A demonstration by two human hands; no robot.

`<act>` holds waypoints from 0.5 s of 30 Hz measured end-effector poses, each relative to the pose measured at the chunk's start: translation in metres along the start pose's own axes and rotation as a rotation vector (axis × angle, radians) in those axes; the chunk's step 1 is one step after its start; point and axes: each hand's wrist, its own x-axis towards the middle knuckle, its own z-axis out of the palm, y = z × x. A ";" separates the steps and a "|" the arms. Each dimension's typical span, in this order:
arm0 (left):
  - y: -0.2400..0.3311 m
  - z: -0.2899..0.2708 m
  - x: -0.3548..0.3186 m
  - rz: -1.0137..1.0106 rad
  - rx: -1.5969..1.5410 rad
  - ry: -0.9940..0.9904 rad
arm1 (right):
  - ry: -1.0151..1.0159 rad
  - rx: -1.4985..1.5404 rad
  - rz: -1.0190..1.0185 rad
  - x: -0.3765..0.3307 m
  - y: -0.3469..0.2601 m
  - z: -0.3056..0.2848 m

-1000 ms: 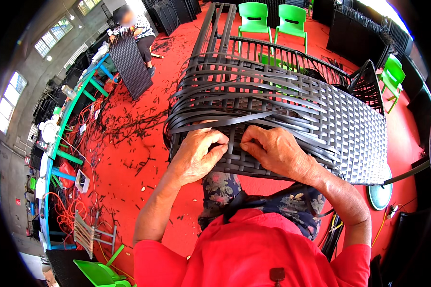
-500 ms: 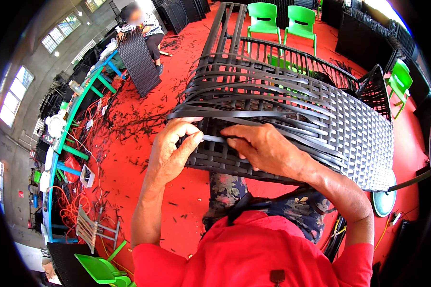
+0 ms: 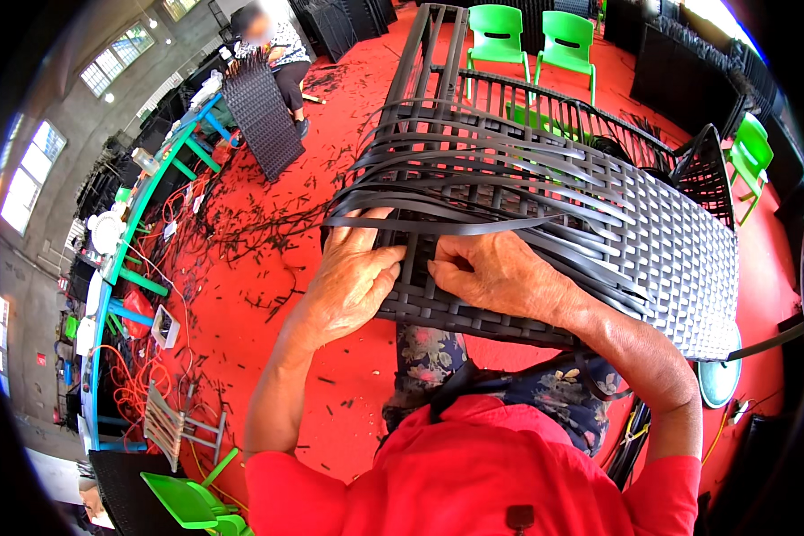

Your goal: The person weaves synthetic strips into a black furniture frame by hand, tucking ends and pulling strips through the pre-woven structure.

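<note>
A chair-like frame (image 3: 404, 308) with dark slats lies across my lap, partly covered by grey woven strip work (image 3: 679, 268). Loose flat plastic strips (image 3: 473, 216) run from the weave over to the frame's left end. My left hand (image 3: 353, 281) is at that end, its upper fingers passing beneath the strips and its thumb and forefinger bent together by a slat. Close to its right, my right hand (image 3: 496, 272) is closed, knuckles up, fingertips down among the slats under the strips. What either hand's fingertips hold is hidden.
Strip offcuts litter the red floor (image 3: 330, 357). Green chairs (image 3: 567, 54) stand at the far side, another (image 3: 750, 152) at the right. A long blue-green workbench (image 3: 143, 192) runs along the left. Another person (image 3: 272, 54) sits by a dark woven panel (image 3: 263, 121).
The grey strip stretched between my hands no longer shows there. My left hand has turned, its back now upward; my right hand has shifted slightly right and its fingers have curled in.
</note>
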 end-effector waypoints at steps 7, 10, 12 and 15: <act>-0.002 -0.007 -0.001 -0.235 -0.546 0.123 | 0.036 0.089 0.007 -0.004 -0.003 -0.002; -0.008 -0.011 -0.004 -0.246 -0.574 0.258 | 0.015 0.182 0.073 -0.001 -0.011 -0.006; -0.014 -0.018 -0.007 -0.337 -0.678 0.297 | -0.004 0.276 0.113 0.005 -0.014 -0.005; -0.025 -0.034 -0.012 -0.349 -0.599 0.309 | -0.033 0.355 0.081 0.017 -0.019 0.003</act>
